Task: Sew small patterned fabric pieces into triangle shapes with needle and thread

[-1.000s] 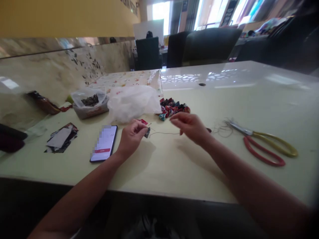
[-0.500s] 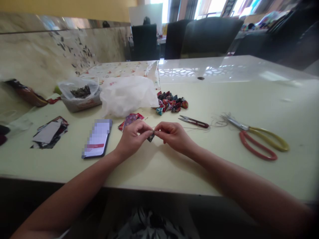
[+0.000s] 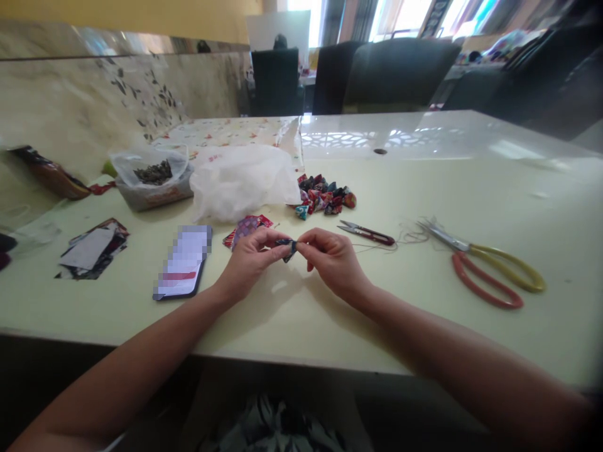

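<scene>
A small dark piece of patterned fabric [image 3: 288,249] is held above the table between my two hands. My left hand [image 3: 254,254] pinches its left side between thumb and fingers. On its right edge, the fingertips of my right hand [image 3: 327,256] are closed; whether a needle is in them is too small to make out. Just behind my left hand lie red and purple fabric pieces [image 3: 247,227]. Beyond my hands sits a pile of small stuffed fabric pouches [image 3: 325,196]. Thread snips [image 3: 367,233] and loose thread [image 3: 409,236] lie right of my right hand.
Large scissors [image 3: 471,247] with red and yellow handles lie at the right. A phone [image 3: 183,263] and stacked fabric scraps [image 3: 92,250] lie at the left. Behind them stand a bag of dried leaves [image 3: 153,188] and a white plastic bag [image 3: 245,182]. Chairs [image 3: 400,75] stand beyond the table.
The fabric piece has been turned and shows more between my fingertips. My right hand has shifted slightly right, a little apart from the left. The view has tilted slightly.
</scene>
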`<state>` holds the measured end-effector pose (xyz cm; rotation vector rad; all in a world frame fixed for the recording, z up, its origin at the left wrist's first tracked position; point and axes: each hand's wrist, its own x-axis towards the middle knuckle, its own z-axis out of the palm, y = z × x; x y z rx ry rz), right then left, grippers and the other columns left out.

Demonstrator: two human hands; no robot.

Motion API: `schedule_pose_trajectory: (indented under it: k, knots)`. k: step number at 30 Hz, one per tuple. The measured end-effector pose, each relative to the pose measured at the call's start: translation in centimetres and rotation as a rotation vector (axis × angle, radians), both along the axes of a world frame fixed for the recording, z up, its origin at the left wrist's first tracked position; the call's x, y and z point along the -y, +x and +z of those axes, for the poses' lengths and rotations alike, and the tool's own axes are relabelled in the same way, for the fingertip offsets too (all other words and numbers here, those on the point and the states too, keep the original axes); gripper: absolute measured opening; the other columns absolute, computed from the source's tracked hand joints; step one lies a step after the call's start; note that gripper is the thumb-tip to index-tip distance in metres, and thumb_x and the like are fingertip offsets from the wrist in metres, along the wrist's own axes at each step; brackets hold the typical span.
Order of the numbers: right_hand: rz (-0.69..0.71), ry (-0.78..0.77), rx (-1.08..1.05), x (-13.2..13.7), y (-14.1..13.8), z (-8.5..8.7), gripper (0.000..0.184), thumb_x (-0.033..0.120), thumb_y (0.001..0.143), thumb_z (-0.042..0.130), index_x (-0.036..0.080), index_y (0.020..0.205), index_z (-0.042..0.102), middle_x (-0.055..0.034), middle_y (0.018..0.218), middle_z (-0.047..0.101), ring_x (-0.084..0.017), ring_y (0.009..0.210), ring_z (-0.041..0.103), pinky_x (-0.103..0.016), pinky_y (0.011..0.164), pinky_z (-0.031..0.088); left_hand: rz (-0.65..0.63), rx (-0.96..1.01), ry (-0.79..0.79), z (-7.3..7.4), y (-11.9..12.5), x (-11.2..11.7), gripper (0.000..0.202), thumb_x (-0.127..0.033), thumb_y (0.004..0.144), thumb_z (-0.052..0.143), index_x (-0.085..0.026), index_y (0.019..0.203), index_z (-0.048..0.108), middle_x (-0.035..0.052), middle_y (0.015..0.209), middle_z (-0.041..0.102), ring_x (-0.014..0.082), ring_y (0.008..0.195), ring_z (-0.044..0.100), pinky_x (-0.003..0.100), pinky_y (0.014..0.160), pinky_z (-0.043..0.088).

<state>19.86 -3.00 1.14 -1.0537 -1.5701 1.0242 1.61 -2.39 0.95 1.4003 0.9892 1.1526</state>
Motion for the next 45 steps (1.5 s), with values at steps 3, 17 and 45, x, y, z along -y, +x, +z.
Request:
schedule_pose_trajectory:
  k: [3,17,45]
  knots:
    - [0.001,-0.004,0.000,0.1,-0.2,-0.2,0.020,0.034,0.085,0.065,0.017,0.076,0.064,0.0036,0.054,0.053,-0.008,0.049,0.048,-0.022,0.050,0.038,0.005,0.033,0.014,-0.1,0.2,0.0,0.013,-0.028,0.076,0.078,-0.021,0.086,0.075,0.0016,0.075,0.067,0.0140,0.070,0.061,0.029,0.068,0.051]
    - [-0.018,0.083,0.122,-0.3,0.9,0.2,0.016,0.029,0.096,0.049,0.020,0.083,0.053,0.0013,0.068,0.053,-0.010,0.061,0.048,-0.024,0.059,0.039,0.192,-0.064,0.078,-0.3,-0.5,-0.4,0.011,-0.027,0.075,0.077,-0.018,0.079,0.073,0.0014,0.073,0.066,0.0131,0.066,0.058,0.029,0.064,0.049]
    - [-0.066,0.427,0.381,0.2,0.7,-0.1,0.014,0.015,0.093,0.060,0.016,0.085,0.071,-0.0019,0.076,0.055,-0.012,0.070,0.051,-0.026,0.066,0.038,0.163,-0.202,0.146,0.4,-0.2,0.4,0.013,-0.029,0.080,0.075,-0.016,0.081,0.071,0.0021,0.078,0.065,0.0131,0.072,0.060,0.027,0.068,0.048]
